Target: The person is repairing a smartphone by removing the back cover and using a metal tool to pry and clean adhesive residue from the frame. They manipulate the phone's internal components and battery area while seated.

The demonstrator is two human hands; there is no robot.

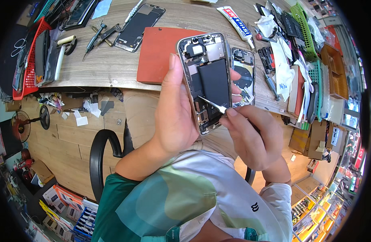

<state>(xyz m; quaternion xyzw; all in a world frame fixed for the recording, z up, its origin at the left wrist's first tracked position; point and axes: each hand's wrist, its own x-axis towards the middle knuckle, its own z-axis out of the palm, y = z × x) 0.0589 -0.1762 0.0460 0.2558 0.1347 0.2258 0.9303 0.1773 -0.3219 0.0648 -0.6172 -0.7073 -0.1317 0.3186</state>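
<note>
My left hand [175, 109] is closed around the edges of an opened smartphone [214, 50], with its thumb along the left side and fingertips showing at the right. The phone's inside faces up, and a black battery [215, 80] fills much of its middle. In my right hand [258, 137], a pair of slim silver tweezers [214, 104] is pinched between thumb and fingers. Their fine tip points at the phone's lower left interior, beside the battery; whether it touches a part I cannot tell.
Under the phone's upper part lies a red-brown mat [155, 56] on the wooden table. Another opened phone [245, 74], a screen panel [141, 28], a glue tube [235, 24] and a screwdriver [92, 38] lie around. Baskets, red [32, 66] and green [306, 34], flank the table.
</note>
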